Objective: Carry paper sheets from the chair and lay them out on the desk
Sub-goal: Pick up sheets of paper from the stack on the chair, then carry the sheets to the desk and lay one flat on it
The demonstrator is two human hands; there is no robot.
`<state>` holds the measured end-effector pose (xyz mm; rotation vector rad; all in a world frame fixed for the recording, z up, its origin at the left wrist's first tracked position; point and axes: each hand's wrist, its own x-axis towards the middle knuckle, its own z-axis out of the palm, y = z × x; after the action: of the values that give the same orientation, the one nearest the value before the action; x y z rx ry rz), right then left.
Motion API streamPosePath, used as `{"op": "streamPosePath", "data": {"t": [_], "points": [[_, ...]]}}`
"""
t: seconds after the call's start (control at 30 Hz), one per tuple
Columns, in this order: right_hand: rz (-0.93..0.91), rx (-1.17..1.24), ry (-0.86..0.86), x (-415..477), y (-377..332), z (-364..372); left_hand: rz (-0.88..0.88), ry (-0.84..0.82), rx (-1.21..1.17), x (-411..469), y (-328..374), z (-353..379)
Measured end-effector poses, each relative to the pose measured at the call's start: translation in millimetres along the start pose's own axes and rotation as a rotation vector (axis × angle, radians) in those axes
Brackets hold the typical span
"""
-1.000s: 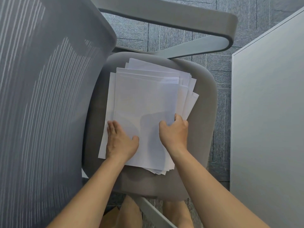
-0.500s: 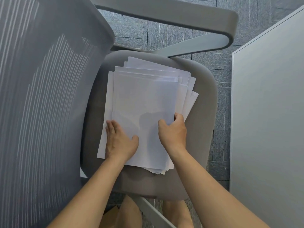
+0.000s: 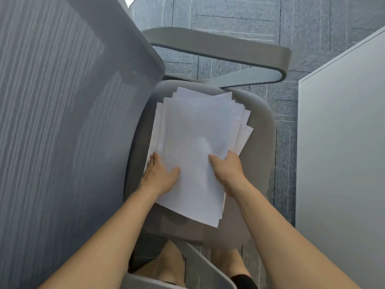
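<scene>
Fanned white paper sheets [image 3: 195, 130] on chair [image 3: 261, 147], left hand [image 3: 159, 176] flat, right hand [image 3: 228, 170] pinching edge

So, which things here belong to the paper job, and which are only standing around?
For the job: paper sheets, chair seat under them, desk at right, left hand resting on the sheets, right hand pinching their edge.
Only around: backrest, armrest, carpet floor.
</scene>
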<state>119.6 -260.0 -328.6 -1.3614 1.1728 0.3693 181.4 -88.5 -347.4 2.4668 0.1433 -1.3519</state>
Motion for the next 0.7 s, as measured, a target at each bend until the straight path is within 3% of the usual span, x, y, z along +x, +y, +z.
{"op": "streamPosePath", "data": {"t": [0.17,0.3,0.47,0.6,0.67,0.7], "points": [[-0.174,-0.034,0.013,-78.9,-72.9,-50.5,0.077,-0.103,-0.074,-84.2,28.1,-68.9],[-0.258,-0.048,0.007,-162.7,-114.8,-84.3,0.096,-0.32,-0.407,-150.5,59.1,-128.3],[-0.384,0.046,0.114,-278.0,-154.4,-134.6,0.286,-0.462,-0.662,-212.7,92.4,-184.4],[-0.48,0.109,0.191,-372.8,-154.5,-176.9,0.479,-0.601,-0.535,-281.0,132.8,-190.7],[-0.488,0.128,0.277,-411.8,-142.8,-196.9,0.608,-0.55,-0.397,-324.4,157.4,-174.3],[-0.487,0.142,0.331,-428.5,-135.3,-207.7,0.698,-0.449,-0.298,-346.7,169.7,-163.3]]}}
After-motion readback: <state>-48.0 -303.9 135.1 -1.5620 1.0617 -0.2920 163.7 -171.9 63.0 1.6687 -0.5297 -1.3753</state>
